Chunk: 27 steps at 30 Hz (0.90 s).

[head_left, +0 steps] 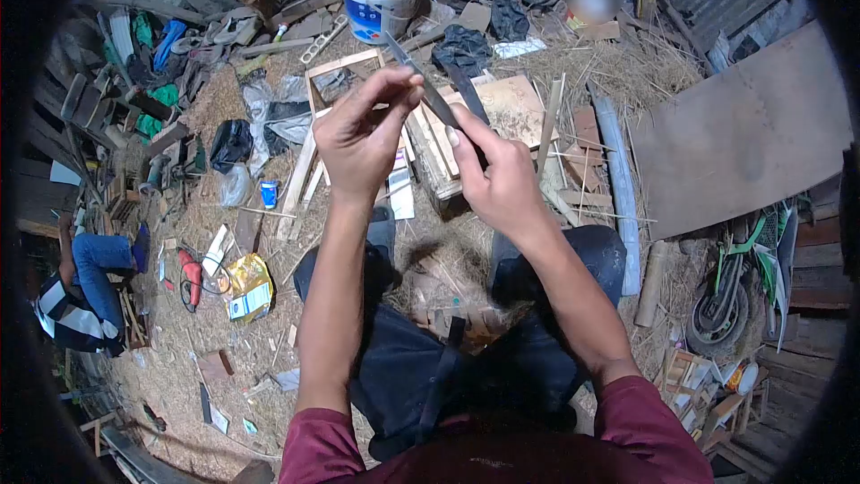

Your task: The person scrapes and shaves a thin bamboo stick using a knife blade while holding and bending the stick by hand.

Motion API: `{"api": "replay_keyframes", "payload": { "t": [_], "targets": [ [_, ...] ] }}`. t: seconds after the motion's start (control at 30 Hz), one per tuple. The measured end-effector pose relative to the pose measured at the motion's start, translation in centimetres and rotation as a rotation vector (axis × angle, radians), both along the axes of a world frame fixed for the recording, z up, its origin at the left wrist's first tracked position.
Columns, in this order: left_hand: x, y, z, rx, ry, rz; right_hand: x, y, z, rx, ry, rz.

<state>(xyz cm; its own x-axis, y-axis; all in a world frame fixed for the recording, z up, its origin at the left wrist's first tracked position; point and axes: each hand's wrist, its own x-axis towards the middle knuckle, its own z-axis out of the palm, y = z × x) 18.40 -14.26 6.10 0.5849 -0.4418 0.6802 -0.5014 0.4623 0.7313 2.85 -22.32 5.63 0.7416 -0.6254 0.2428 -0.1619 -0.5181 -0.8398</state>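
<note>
My right hand (502,175) is closed round the grip end of a knife (434,101), with its thumb along the base. The long grey blade slants up and to the left. My left hand (367,130) is raised beside the blade, thumb and fingertips pinched together close to its edge. Whether anything small sits in that pinch I cannot make out. Below the knife is a wooden block (511,108) with a worn light top. A dark flat strip (466,94) lies across the block behind the blade.
A white and blue bucket (367,13) filled with shavings stands ahead. Left of the block leans a wooden frame (313,94). A red corded power tool (190,278) and a yellow packet (249,287) lie on the littered floor. Another person (98,278) sits far left; a motorbike wheel (721,309) stands right.
</note>
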Motion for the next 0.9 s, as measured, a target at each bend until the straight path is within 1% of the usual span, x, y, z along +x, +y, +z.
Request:
{"api": "replay_keyframes", "payload": {
  "t": [0.1,0.13,0.17,0.23,0.27,0.37,0.4,0.5,0.53,0.63,0.73,0.83,0.9],
  "targets": [
    [0.3,0.4,0.4,0.015,0.115,-0.019,0.5,-2.0,-4.0,-0.06,0.235,0.008],
    [0.5,0.3,0.2,-0.012,0.131,-0.032,0.6,-2.5,-5.1,-0.06,0.232,-0.007],
    [0.6,0.3,0.1,-0.014,0.13,-0.016,0.5,-2.7,-6.1,-0.079,0.166,-0.043],
    [0.8,0.1,-0.1,-0.033,0.13,0.036,0.8,-2.4,-5.8,-0.128,0.032,-0.095],
    [1.1,0.1,-0.4,-0.036,0.115,0.075,0.8,-2.3,-5.4,-0.095,0.068,-0.096],
    [1.4,0.0,-0.6,-0.05,0.049,0.176,0.2,-2.1,-5.2,-0.063,0.028,-0.074],
    [1.3,0.3,-0.3,0.024,0.004,0.242,0.3,-2.0,-5.2,-0.133,-0.032,-0.104],
    [1.3,0.3,-0.4,0.003,0.06,0.221,-0.1,-2.0,-3.6,-0.006,0.006,-0.134],
    [1.3,0.3,-0.3,0.011,0.066,0.201,0.0,-1.8,-3.2,-0.037,-0.041,-0.148],
    [1.1,0.4,-0.2,0.058,0.064,0.145,0.0,-1.3,-1.1,0.018,-0.02,-0.092],
    [0.8,-0.2,-0.8,0.03,-0.048,0.112,0.1,-0.8,-0.9,0.012,-0.058,-0.035],
    [0.3,-0.7,-0.7,0.0,-0.044,0.124,0.5,-0.8,-1.8,-0.002,-0.122,-0.027],
    [0.3,-0.8,-0.8,-0.012,-0.056,0.132,0.6,-0.9,-1.9,0.01,-0.104,-0.018]
  ]
}}
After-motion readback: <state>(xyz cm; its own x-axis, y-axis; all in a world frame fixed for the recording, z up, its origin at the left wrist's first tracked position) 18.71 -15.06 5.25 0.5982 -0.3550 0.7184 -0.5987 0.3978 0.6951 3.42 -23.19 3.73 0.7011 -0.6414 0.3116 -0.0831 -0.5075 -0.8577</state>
